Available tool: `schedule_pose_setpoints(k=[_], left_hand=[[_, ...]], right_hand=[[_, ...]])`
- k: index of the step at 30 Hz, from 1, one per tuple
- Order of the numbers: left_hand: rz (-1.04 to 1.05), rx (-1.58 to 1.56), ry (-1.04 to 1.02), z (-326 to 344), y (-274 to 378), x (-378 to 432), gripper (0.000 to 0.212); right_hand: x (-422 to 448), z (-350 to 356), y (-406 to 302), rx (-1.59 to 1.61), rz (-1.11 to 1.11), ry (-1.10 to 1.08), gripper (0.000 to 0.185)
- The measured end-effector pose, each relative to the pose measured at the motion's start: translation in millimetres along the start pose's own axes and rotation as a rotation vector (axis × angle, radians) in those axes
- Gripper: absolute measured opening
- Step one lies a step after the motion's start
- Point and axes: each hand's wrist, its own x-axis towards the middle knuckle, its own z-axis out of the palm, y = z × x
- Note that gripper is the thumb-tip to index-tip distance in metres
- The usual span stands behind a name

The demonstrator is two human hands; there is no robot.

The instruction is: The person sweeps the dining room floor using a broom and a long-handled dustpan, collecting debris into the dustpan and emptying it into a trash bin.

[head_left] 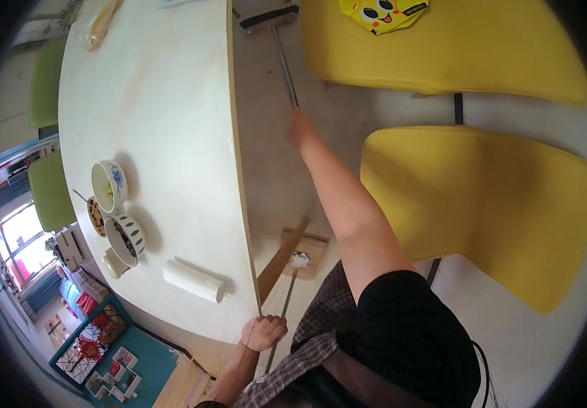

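Note:
My right hand [301,130], slightly blurred, grips the metal handle of a broom [285,66] on its outstretched arm. The dark bristle head [269,19] of the broom lies at the top, on the floor between the table and a yellow chair. Near the table's corner, my left hand [265,332] is closed around the long thin handle of a dustpan [318,257]. The pan rests on the floor and has crumpled white scraps [300,259] in it. A brown table leg [279,262] partly covers the pan.
The white table [181,127] on the left bears bowls [125,239], a paper roll [194,279] and a clear plastic bag [100,25]. Yellow chairs [421,194] stand close on the right, one with a yellow packet [385,15] on it. Green chairs [48,191] are beyond the table.

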Motion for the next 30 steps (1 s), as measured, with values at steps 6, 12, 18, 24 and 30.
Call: schedule_pose_setpoints(k=[6, 12, 18, 24, 30], left_hand=[[-0.036, -0.042, 0.022, 9, 6, -21, 0.022], [-0.009, -0.047, 0.218, 16, 12, -30, 0.018], [0.025, 0.061, 0.438, -2, 52, -50, 0.015], [-0.088, -0.099, 0.496, -1, 125, -184, 0.030], [-0.505, -0.179, 0.670, 35, 129, -343, 0.042]], right_hand=[[-142, -51, 16, -0.111, 0.140, -0.232, 0.053], [-277, -83, 40, -0.180, 0.233, -0.301, 0.061], [-430, -95, 74, -0.234, 0.273, -0.393, 0.062], [-615, -97, 110, -0.203, 0.397, -0.445, 0.057], [-743, -105, 166, 0.061, 0.544, -0.465, 0.046]])
